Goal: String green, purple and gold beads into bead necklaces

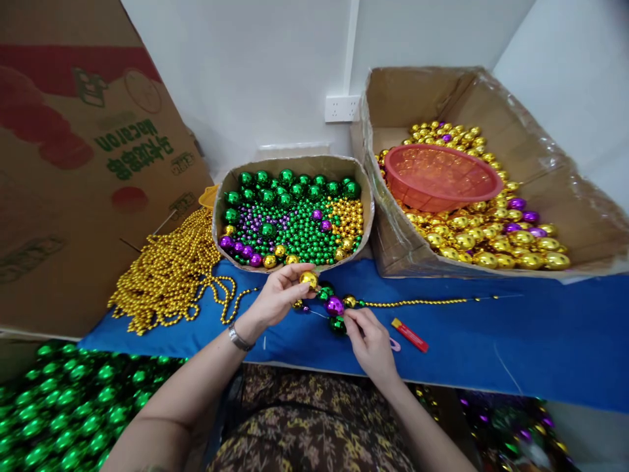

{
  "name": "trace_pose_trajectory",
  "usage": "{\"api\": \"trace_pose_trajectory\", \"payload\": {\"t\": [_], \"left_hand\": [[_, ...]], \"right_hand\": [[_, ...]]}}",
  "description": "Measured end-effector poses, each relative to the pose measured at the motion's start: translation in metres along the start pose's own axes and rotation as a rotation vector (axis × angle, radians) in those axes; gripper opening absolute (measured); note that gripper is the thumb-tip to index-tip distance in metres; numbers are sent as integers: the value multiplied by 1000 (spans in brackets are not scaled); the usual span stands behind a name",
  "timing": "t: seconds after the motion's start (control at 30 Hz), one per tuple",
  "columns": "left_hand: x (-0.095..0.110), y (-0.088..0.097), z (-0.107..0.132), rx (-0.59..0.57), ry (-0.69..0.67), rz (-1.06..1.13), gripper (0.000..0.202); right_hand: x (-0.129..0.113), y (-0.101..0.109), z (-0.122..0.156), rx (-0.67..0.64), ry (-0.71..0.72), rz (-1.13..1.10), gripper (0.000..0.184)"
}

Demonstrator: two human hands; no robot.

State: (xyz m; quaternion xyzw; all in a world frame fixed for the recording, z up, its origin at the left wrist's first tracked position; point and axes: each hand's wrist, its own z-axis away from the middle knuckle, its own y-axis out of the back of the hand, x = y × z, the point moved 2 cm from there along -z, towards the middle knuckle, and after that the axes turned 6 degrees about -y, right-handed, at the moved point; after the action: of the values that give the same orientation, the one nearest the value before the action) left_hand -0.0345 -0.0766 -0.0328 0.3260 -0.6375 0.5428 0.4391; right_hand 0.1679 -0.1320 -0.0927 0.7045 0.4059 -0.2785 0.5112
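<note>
Left hand (280, 295) pinches a shiny round gold bead (308, 280); right hand (369, 341) pinches a thin strand (319, 314) beside a glossy purple bead (335, 305) above the blue worktop (491, 334).

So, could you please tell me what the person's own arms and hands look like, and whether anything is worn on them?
Both forearms are bare, with no sleeves in view and no gloves. The left hand has a slim silver-coloured bracelet or watch band round its wrist. The right hand wears nothing on its wrist. No rings can be made out on either hand.
</note>
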Motion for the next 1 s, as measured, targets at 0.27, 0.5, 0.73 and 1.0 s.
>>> {"api": "trace_pose_trajectory", "payload": {"t": [0.27,0.5,0.73,1.0], "left_hand": [[1,0,-1,-2,1,10,34],[2,-3,4,-33,-4,7,34],[0,-3,2,2,1,-5,40],[-1,-7,3,22,-21,-44,41]], "right_hand": [[-1,1,2,-63,-47,-44,20],[-2,0,2,-66,-70,-37,23],[-4,-1,2,-99,-88,-72,23],[-4,-3,3,-41,-55,-29,22]]}}
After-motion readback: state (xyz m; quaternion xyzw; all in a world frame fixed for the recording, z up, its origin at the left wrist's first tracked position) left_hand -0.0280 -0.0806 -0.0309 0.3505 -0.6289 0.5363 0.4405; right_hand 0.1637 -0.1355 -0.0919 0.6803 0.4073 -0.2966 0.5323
